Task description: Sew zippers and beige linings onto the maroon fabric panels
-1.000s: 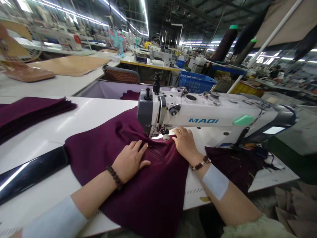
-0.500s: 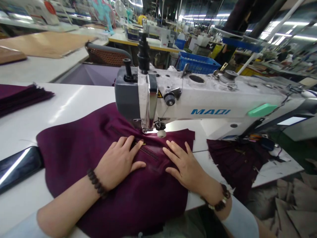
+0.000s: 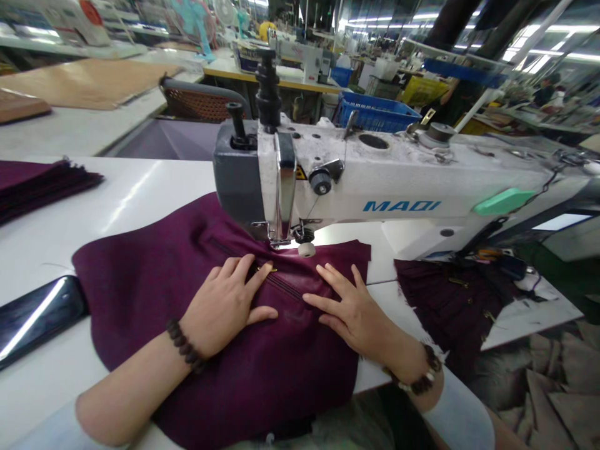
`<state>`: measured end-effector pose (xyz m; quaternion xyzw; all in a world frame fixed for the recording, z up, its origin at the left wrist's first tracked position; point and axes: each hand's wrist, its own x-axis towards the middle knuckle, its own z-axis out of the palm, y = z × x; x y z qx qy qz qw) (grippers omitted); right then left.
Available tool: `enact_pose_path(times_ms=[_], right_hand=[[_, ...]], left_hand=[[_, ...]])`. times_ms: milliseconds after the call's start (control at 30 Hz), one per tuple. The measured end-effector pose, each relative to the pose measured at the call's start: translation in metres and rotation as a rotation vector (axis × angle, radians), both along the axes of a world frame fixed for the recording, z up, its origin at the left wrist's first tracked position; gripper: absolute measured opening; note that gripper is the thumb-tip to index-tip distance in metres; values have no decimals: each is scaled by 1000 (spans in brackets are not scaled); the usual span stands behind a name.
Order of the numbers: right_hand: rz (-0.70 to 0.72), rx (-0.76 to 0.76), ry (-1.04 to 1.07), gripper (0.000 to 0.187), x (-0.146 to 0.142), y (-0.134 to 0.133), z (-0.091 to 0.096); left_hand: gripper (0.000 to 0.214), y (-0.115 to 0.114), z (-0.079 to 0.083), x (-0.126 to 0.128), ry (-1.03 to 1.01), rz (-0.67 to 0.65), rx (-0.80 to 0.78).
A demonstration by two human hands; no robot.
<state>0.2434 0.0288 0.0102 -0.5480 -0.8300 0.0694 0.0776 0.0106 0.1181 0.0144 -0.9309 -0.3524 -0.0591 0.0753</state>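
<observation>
A dark purple fabric piece (image 3: 262, 375) lies spread under the needle end of a white sewing machine (image 3: 356, 187). My left hand (image 3: 229, 297) rests on it with fingers extended, its index fingertip beside a small gold zipper pull (image 3: 269, 269). A dark zipper (image 3: 287, 286) runs slantwise between my two hands. To the right, my right hand (image 3: 354, 309) lies on the fabric with fingers spread, one fingertip at the zipper's lower end. The presser foot (image 3: 280, 244) is just beyond the fingertips; its contact with the cloth is hard to make out.
A phone (image 3: 42, 319) lies at the left edge, below a stack of purple fabric (image 3: 42, 187). Right of the machine bed are gathered purple pieces with zipper pulls (image 3: 454, 306). Grey-brown fabric (image 3: 553, 381) is heaped lower right. A blue basket (image 3: 375, 112) stands behind the machine.
My right hand's index finger has shifted slightly left and down onto the zipper's end, and its fingers are more spread. My left hand keeps its place on the fabric.
</observation>
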Motion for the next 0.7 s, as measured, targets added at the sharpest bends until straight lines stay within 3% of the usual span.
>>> enact_pose_path(times_ms=[500,633,700], right_hand=[[58,-15,43,38,0,-5,5],[123,-26,52,48,-22,-15,20],[249,64,92,43,-34,-18,26]], left_hand=[[71,0,-4,-5,20,16,-47],[79,40,-3,-25,65,-86,-144],[82,68,6,-43,132,-69,-166]])
